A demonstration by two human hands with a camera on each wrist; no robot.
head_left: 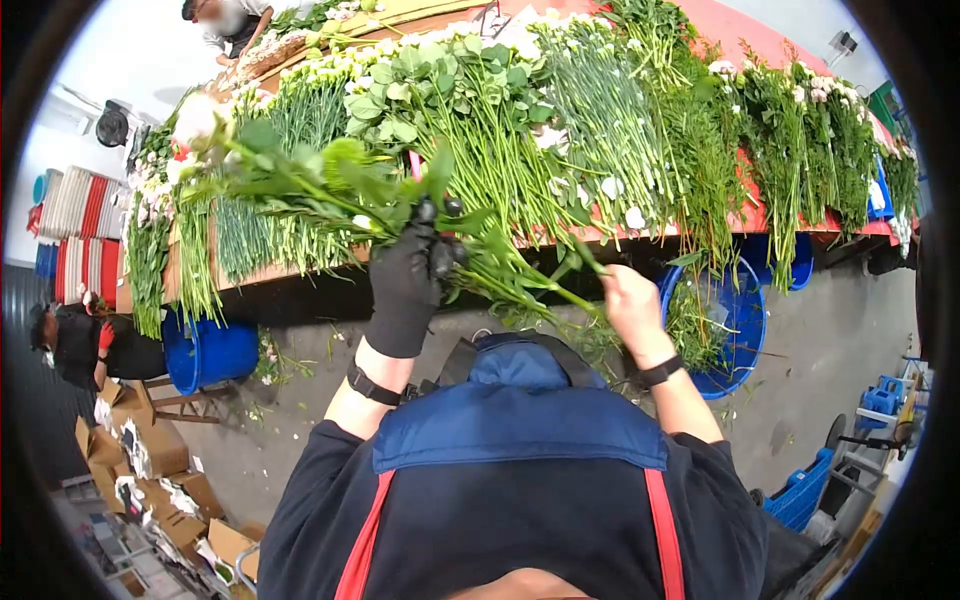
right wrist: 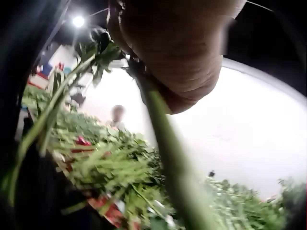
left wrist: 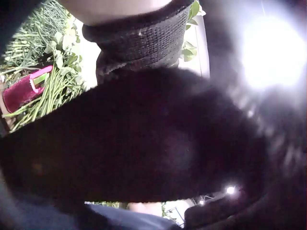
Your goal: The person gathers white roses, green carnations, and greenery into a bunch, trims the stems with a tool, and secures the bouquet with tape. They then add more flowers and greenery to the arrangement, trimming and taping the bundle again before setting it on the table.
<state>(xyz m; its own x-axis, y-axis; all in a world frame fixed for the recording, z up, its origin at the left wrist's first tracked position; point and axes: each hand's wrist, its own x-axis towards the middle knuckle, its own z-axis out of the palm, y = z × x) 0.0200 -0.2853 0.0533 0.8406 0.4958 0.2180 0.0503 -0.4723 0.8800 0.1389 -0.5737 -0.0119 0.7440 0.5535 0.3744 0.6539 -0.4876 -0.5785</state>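
My left hand (head_left: 403, 285) wears a black glove and grips a bouquet of leafy stems and flowers (head_left: 330, 195) around its middle. The flower heads point to the upper left, and the cut stem ends (head_left: 560, 292) fan out to the lower right. Bare, my right hand (head_left: 635, 310) pinches a single green stem (right wrist: 165, 139) close to those stem ends. In the right wrist view the stem runs down from under the fingers. Dark glove fabric (left wrist: 139, 48) blocks most of the left wrist view.
Rows of cut flowers and greenery (head_left: 500, 165) cover the long table ahead. Blue bins (head_left: 745, 330) stand under its front edge, with another bin (head_left: 210, 345) at left. Cardboard boxes (head_left: 150, 440) and another person (head_left: 75, 335) are at left. A second person (head_left: 235, 25) stands across the table.
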